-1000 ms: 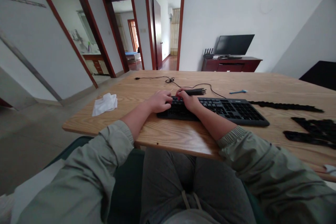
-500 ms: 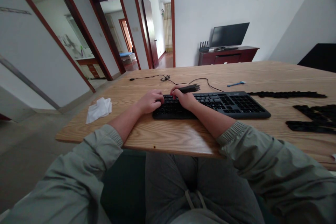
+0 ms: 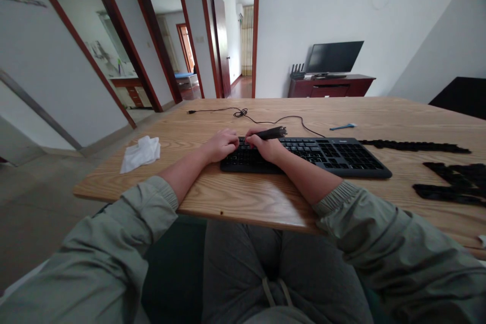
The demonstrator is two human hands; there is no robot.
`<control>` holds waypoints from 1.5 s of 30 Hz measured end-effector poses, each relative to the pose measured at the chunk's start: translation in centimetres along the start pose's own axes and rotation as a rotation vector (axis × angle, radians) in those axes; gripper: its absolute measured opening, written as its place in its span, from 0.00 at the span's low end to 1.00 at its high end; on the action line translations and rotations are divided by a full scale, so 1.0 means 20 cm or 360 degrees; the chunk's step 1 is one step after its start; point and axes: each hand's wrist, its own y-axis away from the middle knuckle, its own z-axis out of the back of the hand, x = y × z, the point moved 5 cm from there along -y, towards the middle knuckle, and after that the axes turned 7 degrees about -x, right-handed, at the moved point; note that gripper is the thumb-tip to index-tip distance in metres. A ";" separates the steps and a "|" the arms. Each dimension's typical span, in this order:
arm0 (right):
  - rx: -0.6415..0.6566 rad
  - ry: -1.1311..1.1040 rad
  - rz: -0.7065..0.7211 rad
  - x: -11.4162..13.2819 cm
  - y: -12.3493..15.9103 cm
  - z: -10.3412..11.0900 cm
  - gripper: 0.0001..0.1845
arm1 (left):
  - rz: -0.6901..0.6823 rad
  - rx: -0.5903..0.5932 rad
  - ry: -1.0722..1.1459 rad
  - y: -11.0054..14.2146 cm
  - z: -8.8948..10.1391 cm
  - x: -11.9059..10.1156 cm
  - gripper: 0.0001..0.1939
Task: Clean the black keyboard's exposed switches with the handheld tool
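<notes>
A black keyboard (image 3: pixel 341 159) lies near the table's front edge, many of its key positions apparently bare of keycaps. My left hand (image 3: pixel 222 146) is closed at the keyboard's left end, its fingers curled over the upper left corner. Just to its right, my right hand (image 3: pixel 268 148) grips a dark stick-shaped tool (image 3: pixel 272 133) with a jagged rear end pointing up and right. The tool's working tip is hidden behind my fingers, over the keys on the left side. Black keycaps (image 3: pixel 417 146) appear to lie in a long row to the right, with more dark pieces (image 3: pixel 451 177) nearer me.
Crumpled white tissue (image 3: pixel 140 154) lies on the wooden table (image 3: pixel 212 187) at the left. The keyboard's cable (image 3: pixel 261 120) loops across behind it. A small blue brush-like tool (image 3: pixel 342 126) rests behind the keyboard. A television (image 3: pixel 336 57) stands on a cabinet by the wall.
My view has tilted up slightly. The tool in my right hand has tipped a little, and my left fingers have shifted slightly at the keyboard's corner. The keyboard stays in place.
</notes>
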 end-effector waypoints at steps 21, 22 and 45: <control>0.0463 0.0337 0.0231 0.04 0.02 -0.15 0.12 | -0.0038 0.0036 -0.0002 0.01 -0.01 0.04 0.12; 0.0467 0.0360 0.0283 0.05 0.02 -0.16 0.13 | -0.0033 0.0040 -0.0011 0.01 0.00 0.04 0.11; 0.0227 0.0053 -0.0065 0.04 -0.03 -0.17 0.10 | 0.0141 -0.0105 0.0292 0.10 0.08 0.02 0.13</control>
